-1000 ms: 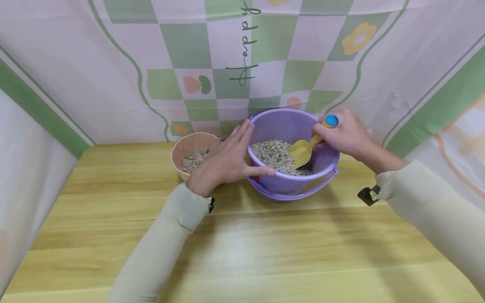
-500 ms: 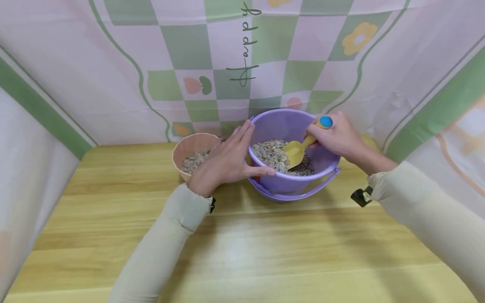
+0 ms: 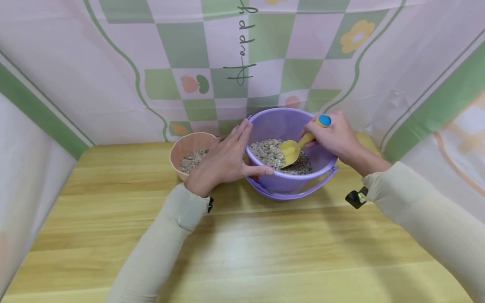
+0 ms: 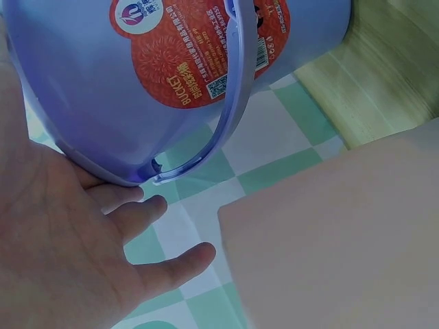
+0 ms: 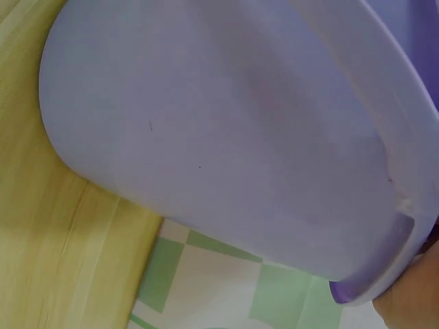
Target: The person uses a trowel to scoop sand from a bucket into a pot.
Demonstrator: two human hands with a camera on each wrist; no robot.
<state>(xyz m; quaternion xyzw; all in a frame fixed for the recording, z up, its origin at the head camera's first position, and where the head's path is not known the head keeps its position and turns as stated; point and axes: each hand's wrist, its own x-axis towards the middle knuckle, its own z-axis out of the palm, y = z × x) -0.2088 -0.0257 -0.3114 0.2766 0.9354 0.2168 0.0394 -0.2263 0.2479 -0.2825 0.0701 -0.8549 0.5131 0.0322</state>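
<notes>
A purple bucket (image 3: 282, 120) holds gravel (image 3: 267, 152) and stands near the fabric backdrop. My left hand (image 3: 225, 162) rests against its left rim, fingers stretched out and thumb along the front edge. In the left wrist view those fingers spread beside the bucket's handle (image 4: 233, 89). My right hand (image 3: 337, 134) grips the handle of a yellow scoop (image 3: 290, 152) with a blue end; its blade sits in the gravel. The right wrist view shows mostly the bucket's outer wall (image 5: 219, 137), with a bit of my right hand (image 5: 411, 295) at the rim.
A peach ribbed bowl (image 3: 183, 149) with gravel in it stands left of the bucket, partly behind my left hand. The wooden table (image 3: 242, 252) reaches to a green and white checked cloth (image 3: 227, 42) hanging behind.
My right hand has moved the scoop a little to the left through the gravel in the bucket. My left hand stays at the rim.
</notes>
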